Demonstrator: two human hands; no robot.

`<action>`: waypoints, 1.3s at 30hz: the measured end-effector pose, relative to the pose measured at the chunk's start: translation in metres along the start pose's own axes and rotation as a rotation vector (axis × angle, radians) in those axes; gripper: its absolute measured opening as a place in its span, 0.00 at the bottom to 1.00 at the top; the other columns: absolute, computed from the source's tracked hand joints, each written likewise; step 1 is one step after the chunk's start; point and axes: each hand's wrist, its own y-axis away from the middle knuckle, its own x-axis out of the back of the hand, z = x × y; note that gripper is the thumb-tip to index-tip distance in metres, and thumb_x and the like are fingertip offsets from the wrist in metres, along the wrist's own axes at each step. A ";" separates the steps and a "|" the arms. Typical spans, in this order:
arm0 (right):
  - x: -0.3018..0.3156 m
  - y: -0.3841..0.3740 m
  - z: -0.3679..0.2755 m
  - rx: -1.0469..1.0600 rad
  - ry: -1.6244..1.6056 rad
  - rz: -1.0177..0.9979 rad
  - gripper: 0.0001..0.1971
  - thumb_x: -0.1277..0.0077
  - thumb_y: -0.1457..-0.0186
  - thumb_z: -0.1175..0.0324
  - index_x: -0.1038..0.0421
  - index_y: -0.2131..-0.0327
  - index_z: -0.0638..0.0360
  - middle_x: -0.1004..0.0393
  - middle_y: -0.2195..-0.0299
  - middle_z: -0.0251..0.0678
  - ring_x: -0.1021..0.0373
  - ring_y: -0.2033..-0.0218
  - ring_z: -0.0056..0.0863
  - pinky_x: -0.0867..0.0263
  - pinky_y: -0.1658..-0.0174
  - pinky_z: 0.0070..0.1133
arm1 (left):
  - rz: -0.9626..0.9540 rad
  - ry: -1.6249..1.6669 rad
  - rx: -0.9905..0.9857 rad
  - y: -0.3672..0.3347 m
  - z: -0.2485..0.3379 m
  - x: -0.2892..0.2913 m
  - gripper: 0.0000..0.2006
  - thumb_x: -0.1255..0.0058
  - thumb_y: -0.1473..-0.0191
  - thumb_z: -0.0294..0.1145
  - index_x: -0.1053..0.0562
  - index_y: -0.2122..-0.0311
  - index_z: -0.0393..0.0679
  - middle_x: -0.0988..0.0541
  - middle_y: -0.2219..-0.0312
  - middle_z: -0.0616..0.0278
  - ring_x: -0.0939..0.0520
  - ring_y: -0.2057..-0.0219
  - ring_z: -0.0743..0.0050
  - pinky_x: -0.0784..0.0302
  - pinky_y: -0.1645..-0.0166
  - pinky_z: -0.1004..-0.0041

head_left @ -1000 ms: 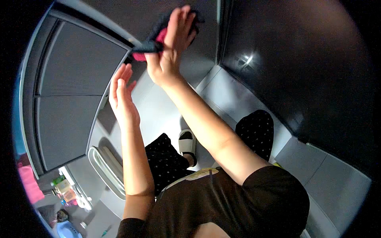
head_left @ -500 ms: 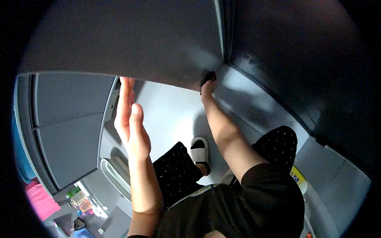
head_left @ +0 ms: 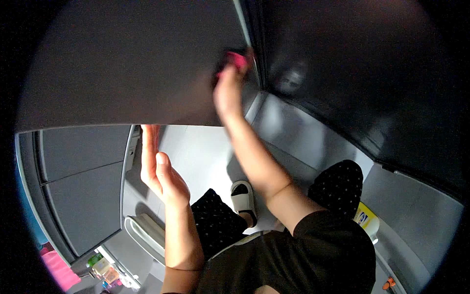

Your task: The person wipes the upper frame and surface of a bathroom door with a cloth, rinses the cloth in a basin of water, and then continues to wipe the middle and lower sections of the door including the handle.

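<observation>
A large dark grey door panel (head_left: 122, 68) fills the upper left. My right hand (head_left: 231, 93) is on its face near the corner strip, fingers closed on a pink-and-black sponge (head_left: 238, 61). Motion blurs both, so the sponge's exact shape cannot be made out. At the panel's lower edge is my left hand (head_left: 166, 171), held upright with straight fingers and the thumb apart. Its fingertips meet that edge, their ends partly hidden by it, and it holds nothing.
A glossy dark panel (head_left: 352, 73) stands at the right. Grey cabinet doors (head_left: 88, 191) and a pale toilet-like rim (head_left: 142, 232) are at left. Bottles (head_left: 105, 269) and pink cloth (head_left: 61, 269) lie lower left. A yellow-labelled container (head_left: 367, 220) stands beside my right knee. My slippered foot (head_left: 242, 201) rests on the pale floor.
My right hand has risen from the panel's bottom corner up its face, bringing the sponge's pink part into sight. My left hand stays at the edge; the whole view has shifted slightly.
</observation>
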 end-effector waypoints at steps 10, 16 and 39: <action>-0.020 -0.059 -0.132 1.009 0.146 -0.404 0.44 0.53 0.52 0.52 0.64 0.36 0.54 0.67 0.36 0.56 0.69 0.36 0.59 0.70 0.39 0.50 | 0.037 0.048 -0.014 -0.001 -0.001 -0.006 0.28 0.65 0.42 0.40 0.41 0.44 0.26 0.33 0.47 0.42 0.33 0.44 0.54 0.45 0.38 0.60; 0.055 -0.019 0.075 0.625 0.286 -0.345 0.41 0.68 0.42 0.41 0.67 0.36 0.58 0.70 0.35 0.50 0.71 0.34 0.48 0.74 0.35 0.39 | 0.074 -0.072 -0.048 0.003 -0.005 0.000 0.27 0.65 0.43 0.38 0.40 0.44 0.27 0.32 0.47 0.42 0.33 0.44 0.55 0.44 0.39 0.60; 0.013 0.044 -0.019 0.314 0.146 -0.258 0.38 0.64 0.44 0.64 0.73 0.38 0.68 0.73 0.35 0.53 0.77 0.34 0.45 0.78 0.35 0.34 | 0.100 0.014 0.072 0.013 0.012 0.007 0.27 0.58 0.45 0.45 0.36 0.43 0.40 0.36 0.43 0.49 0.36 0.41 0.58 0.39 0.43 0.64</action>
